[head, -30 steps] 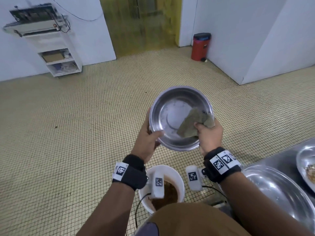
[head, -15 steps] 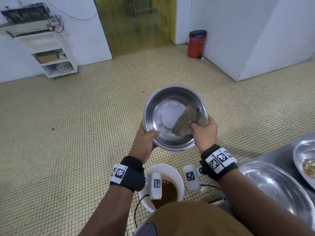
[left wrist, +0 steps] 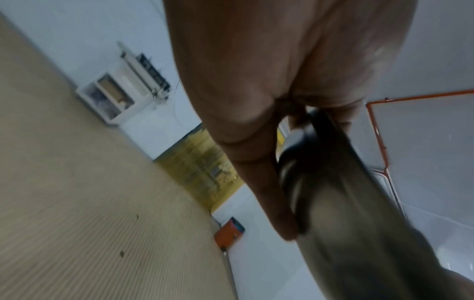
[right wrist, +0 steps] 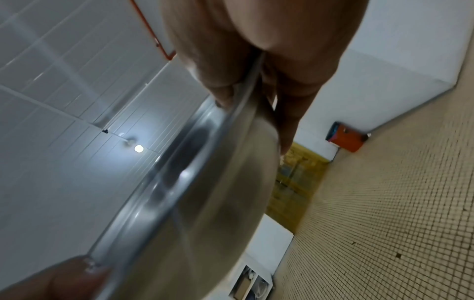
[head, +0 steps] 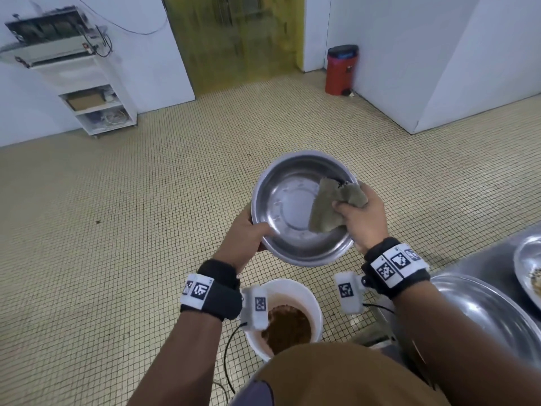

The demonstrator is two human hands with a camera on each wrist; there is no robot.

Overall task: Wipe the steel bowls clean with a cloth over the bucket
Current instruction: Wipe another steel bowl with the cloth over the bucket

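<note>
Tiled floor fills the frame; at centre the left hand grips the steel bowl above the bucket, while the right hand pinches the cloth, now shifted toward the bowl's right rim.

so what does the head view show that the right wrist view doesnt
Only the head view shows the cloth pressed inside the bowl, the white bucket of brown slop below it, the left hand whole, and more steel bowls at the right.

Only the right wrist view shows the bowl's outer underside from below and the ceiling light.

Both show the right hand at the bowl's rim, the red bin and the tiled floor.
</note>
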